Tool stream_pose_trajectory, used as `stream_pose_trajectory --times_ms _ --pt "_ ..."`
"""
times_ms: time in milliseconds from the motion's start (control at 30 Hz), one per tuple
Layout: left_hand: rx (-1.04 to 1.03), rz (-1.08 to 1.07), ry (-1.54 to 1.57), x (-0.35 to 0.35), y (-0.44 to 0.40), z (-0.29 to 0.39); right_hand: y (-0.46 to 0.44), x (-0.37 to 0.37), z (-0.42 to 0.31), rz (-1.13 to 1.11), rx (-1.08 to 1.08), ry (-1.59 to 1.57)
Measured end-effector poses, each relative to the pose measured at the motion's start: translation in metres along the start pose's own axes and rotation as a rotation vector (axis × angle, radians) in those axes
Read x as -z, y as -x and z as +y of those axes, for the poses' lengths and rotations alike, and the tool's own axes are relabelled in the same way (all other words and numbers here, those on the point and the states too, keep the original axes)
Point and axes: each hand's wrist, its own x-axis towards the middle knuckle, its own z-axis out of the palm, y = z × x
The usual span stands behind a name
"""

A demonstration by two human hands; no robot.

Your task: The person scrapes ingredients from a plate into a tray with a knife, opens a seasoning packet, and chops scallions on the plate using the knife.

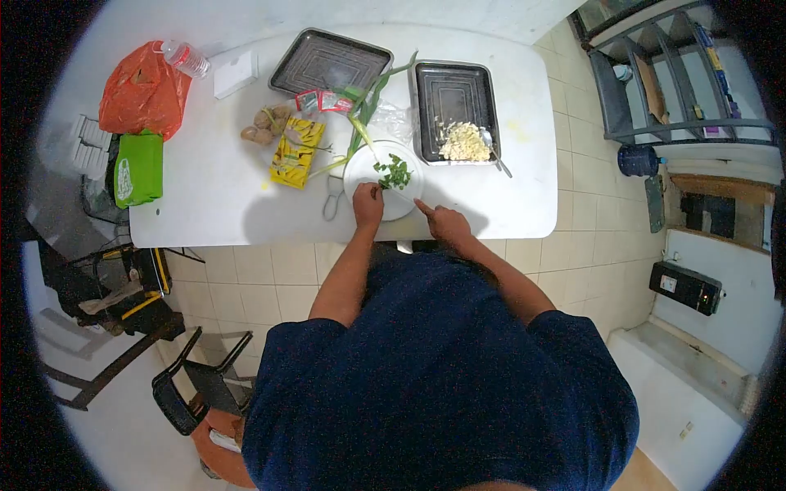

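Note:
Chopped green leaves [395, 172] lie on a round white board [358, 168] at the table's front edge. My left hand [368, 204] is closed at the near-left side of the leaves, its fingertips bunched on some of them. From the right, my right hand [447, 222] grips a knife [401, 195], index finger stretched along it; the pale blade barely stands out from the board. Long green onion stalks [366, 110] reach back from the board. Beside my left hand lie grey-handled scissors [331, 205].
A dark tray [423, 102] holds pale chopped pieces [465, 143] and a spoon [498, 155]. Behind stands another dark tray [332, 61]. To the left are a yellow packet [296, 153], brown potato-like roots [264, 123], a red bag [141, 94] and a plastic bottle [185, 59].

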Motion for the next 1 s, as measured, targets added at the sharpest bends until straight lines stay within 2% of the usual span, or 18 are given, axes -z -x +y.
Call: stream_pose_trajectory --times_ms 133,333,533,633,733,833,933,1000 --pt "0.041 -0.014 0.059 0.002 -0.001 -0.003 0.001 0.001 0.003 0.063 -0.089 0.005" --pt "-0.040 0.012 -0.012 0.004 0.001 0.002 0.005 0.000 0.002 0.092 -0.003 -0.022" --pt "0.026 -0.049 0.007 0.008 -0.003 0.007 0.005 -0.011 0.006 0.045 -0.023 -0.010" --pt "-0.087 -0.007 0.025 0.000 -0.004 -0.004 0.006 -0.010 0.014 0.076 -0.094 -0.004" --pt "-0.101 -0.029 -0.017 -0.007 -0.002 -0.015 0.009 -0.014 0.026 0.220 -0.057 -0.171" --pt "-0.102 0.055 0.101 -0.006 -0.003 -0.018 0.009 -0.017 0.027 0.324 -0.085 -0.300" --pt "0.100 0.017 0.233 0.003 -0.003 -0.018 0.011 -0.019 0.027 0.372 -0.061 -0.407" --pt "0.134 0.005 0.290 0.011 -0.004 -0.020 0.013 -0.019 0.022 0.384 -0.044 -0.455"
